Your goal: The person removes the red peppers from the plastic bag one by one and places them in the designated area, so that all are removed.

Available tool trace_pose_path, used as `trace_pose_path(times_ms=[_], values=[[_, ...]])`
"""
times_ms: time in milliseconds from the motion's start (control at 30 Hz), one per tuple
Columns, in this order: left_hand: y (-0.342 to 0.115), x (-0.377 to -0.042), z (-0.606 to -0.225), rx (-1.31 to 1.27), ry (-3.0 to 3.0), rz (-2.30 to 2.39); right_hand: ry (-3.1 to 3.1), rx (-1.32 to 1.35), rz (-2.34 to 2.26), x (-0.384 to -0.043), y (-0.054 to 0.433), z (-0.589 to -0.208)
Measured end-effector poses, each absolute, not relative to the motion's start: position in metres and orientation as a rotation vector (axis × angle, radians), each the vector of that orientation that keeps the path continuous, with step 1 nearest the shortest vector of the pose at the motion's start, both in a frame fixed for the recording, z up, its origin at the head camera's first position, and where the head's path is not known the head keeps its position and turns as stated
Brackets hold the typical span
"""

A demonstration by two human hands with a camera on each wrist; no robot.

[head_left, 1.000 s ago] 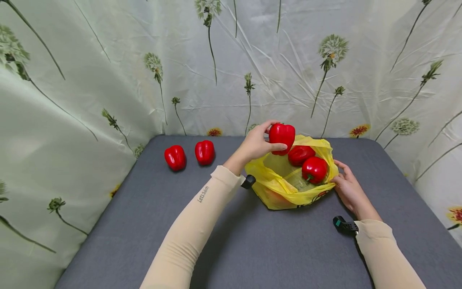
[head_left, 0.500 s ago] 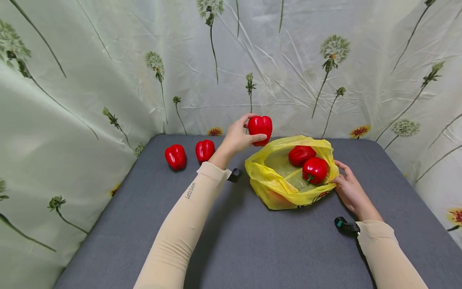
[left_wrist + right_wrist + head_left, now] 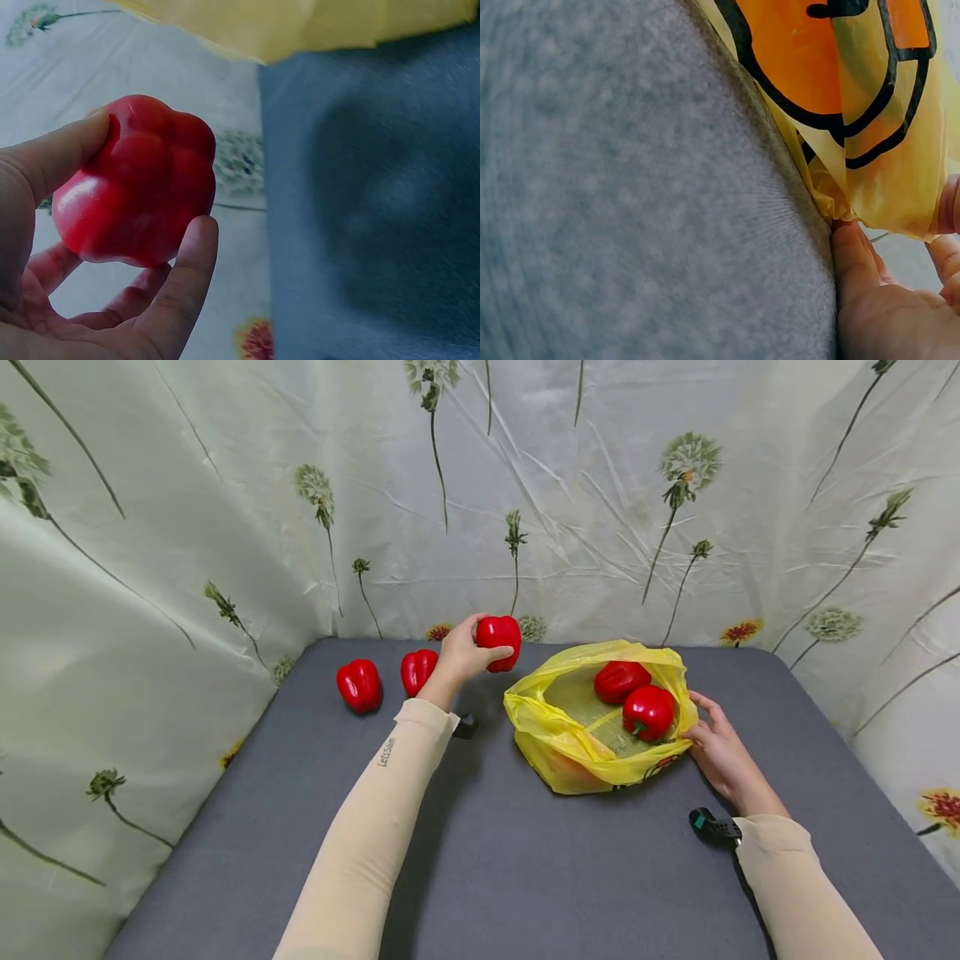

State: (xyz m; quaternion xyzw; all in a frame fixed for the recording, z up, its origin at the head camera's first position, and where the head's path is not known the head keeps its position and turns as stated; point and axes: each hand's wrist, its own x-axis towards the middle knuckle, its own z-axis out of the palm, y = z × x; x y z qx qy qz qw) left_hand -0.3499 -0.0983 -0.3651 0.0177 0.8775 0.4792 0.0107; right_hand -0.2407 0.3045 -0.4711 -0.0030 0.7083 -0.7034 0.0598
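Observation:
My left hand (image 3: 459, 653) grips a red bell pepper (image 3: 501, 643) between thumb and fingers, above the far part of the table. The left wrist view shows its lobed end, with the thumb on one side and fingertips on the other. A yellow plastic bag (image 3: 553, 745) stands with its mouth spread wide. Inside lie two more peppers, one on its side (image 3: 621, 682) and one with a green stem (image 3: 648, 713). My right hand (image 3: 727, 760) holds the bag's right edge, thumb at the rim and fingers along the outside.
Two red bell peppers stand on the grey table (image 3: 540, 877) at the left: the outer pepper (image 3: 359, 686) and the inner pepper (image 3: 417, 672), partly hidden by my left wrist. A floral curtain (image 3: 600, 510) closes off the back and sides.
My left hand has carried the held bell pepper leftward, from over the bag to beside the standing peppers, and a little lower in the last half second. The right hand and bag stay put.

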Motion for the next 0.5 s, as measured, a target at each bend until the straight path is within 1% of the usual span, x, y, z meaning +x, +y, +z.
trace_pose_path(times_ms=[267, 500], values=[[-0.110, -0.362, -0.388, -0.004, 2.770, 1.335, 2.100, -0.043, -2.191, -0.240, 0.305, -0.473], [-0.120, -0.368, -0.404, -0.078, 2.705, 1.301, 2.114, -0.025, -2.156, -0.242, 0.305, -0.471]])
